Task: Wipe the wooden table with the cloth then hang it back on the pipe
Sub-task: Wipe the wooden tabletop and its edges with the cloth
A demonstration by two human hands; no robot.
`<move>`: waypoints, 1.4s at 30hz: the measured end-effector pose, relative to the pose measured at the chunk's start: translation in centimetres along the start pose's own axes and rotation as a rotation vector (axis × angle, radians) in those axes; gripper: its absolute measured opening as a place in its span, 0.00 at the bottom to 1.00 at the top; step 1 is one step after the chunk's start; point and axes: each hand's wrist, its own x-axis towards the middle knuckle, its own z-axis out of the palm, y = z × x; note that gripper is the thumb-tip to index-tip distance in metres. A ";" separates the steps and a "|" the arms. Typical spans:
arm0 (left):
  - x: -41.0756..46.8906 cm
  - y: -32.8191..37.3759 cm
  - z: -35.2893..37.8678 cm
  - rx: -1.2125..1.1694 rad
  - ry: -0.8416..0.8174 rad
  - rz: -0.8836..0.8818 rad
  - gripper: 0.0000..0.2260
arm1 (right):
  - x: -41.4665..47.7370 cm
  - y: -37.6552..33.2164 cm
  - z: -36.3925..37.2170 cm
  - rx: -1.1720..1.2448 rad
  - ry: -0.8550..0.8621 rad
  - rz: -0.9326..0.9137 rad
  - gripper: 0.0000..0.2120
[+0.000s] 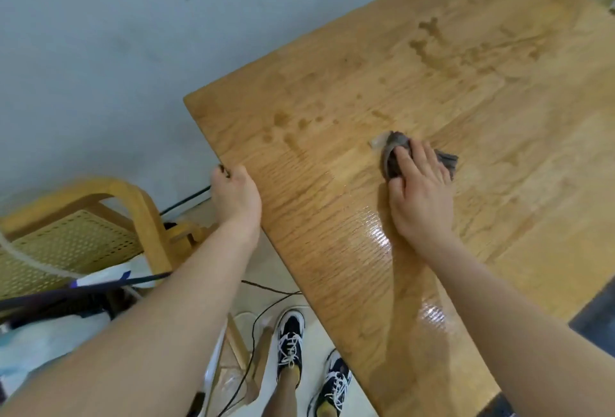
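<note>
While flat R hand [420, 198] half-hides cloth [396, 145], L hand [235, 194] grips table [466, 90] edge, fingertips hidden.

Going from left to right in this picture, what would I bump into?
Chair → left hand gripping the table edge → right hand pressing the cloth.
</note>
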 end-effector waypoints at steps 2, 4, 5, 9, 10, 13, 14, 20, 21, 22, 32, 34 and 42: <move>3.0 1.6 0.4 -0.024 0.058 -0.052 0.14 | 1.3 -4.3 1.0 0.001 -0.002 0.135 0.25; 4.7 2.5 1.3 -0.039 0.072 -0.119 0.16 | -1.2 -8.6 2.8 0.014 -0.005 -0.052 0.23; 5.0 2.7 1.6 -0.021 0.096 -0.123 0.18 | -3.7 -10.5 3.4 0.015 -0.044 -0.203 0.22; 4.7 2.6 2.4 0.121 0.201 -0.039 0.20 | -6.5 -10.3 3.0 0.016 -0.188 -0.578 0.21; 4.8 2.4 2.5 0.138 0.204 -0.017 0.20 | -5.0 -9.0 2.8 -0.009 -0.186 -0.580 0.21; 5.3 2.3 2.6 0.192 0.225 -0.006 0.21 | 1.8 -5.9 1.7 -0.007 -0.019 -0.237 0.22; 5.3 2.2 2.7 0.223 0.240 -0.001 0.21 | 3.9 -5.9 1.3 -0.006 0.014 -0.049 0.23; 5.8 2.1 2.8 0.364 0.280 0.017 0.20 | 4.5 -15.3 5.2 0.050 -0.021 -0.232 0.22; 5.5 2.2 2.7 0.374 0.275 0.020 0.20 | 3.2 -15.7 5.2 0.051 -0.066 -0.337 0.21; 5.3 2.2 2.7 0.379 0.270 0.026 0.20 | 2.2 -15.3 4.9 0.055 -0.105 -0.396 0.20; 6.2 2.0 3.0 0.338 0.288 0.036 0.20 | 10.6 -13.6 4.0 -0.015 0.011 -0.066 0.24; 6.3 2.1 2.9 0.327 0.287 0.033 0.19 | 11.9 -17.1 5.2 0.021 -0.020 -0.187 0.23; 5.9 2.3 3.0 0.337 0.273 0.038 0.18 | 6.2 -11.7 3.4 0.147 -0.082 -0.559 0.19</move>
